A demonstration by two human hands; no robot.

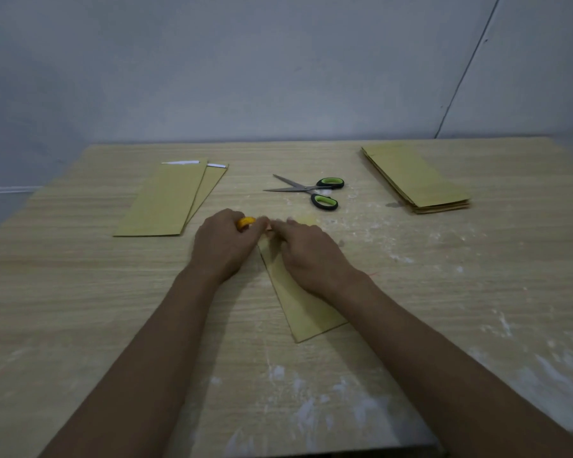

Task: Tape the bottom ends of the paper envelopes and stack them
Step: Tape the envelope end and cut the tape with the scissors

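Note:
A yellow-brown paper envelope (pixel 306 312) lies lengthwise in the middle of the wooden table (pixel 80 292), its far end under my hands. My left hand (pixel 224 246) grips an orange tape roll (pixel 246 222) at the envelope's far end. My right hand (pixel 306 251) rests on the envelope, its fingertips at the same end, close to the roll; their motion is blurred. Whether they pinch a tape strip is unclear. Two envelopes (pixel 169 200) with white strips at their far ends lie overlapped at the left. A stack of envelopes (pixel 414 178) sits at the far right.
Scissors (pixel 311 190) with green-and-black handles lie just beyond my hands, blades pointing left. White smears mark the tabletop on the right and near side. A grey wall stands behind the table's far edge.

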